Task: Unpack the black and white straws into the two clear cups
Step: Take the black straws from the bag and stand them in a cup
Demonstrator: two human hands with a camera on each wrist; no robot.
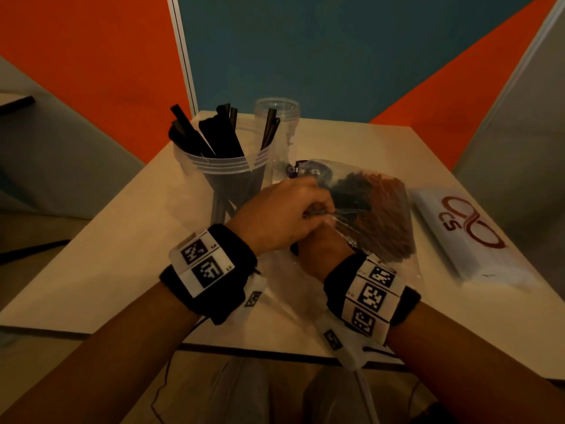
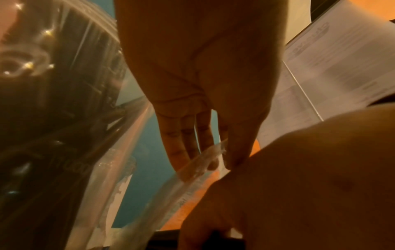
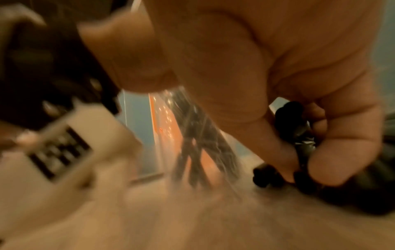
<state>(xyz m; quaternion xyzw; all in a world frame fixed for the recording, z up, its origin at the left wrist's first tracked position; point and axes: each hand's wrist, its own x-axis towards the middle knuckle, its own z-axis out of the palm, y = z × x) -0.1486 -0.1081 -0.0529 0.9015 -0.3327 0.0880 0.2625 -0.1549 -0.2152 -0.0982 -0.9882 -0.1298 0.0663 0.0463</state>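
A clear plastic bag [image 1: 379,206] of dark and paler brownish straws lies at the table's middle right. My left hand [image 1: 318,206] pinches the bag's open edge [image 2: 211,152] between thumb and fingers. My right hand [image 1: 321,249] sits under the left one at the bag's mouth, its fingers hidden in the head view. In the right wrist view my right hand [image 3: 303,152] grips a few black straws [image 3: 286,115]. The near clear cup [image 1: 220,169] holds many black straws [image 1: 211,133]. A second clear cup [image 1: 276,114] stands behind it and looks empty.
A white packet with a red logo [image 1: 464,234] lies at the table's right edge. The pale table [image 1: 122,240] ends in a front edge close to my forearms. Orange and blue partition walls [image 1: 305,56] rise right behind the cups.
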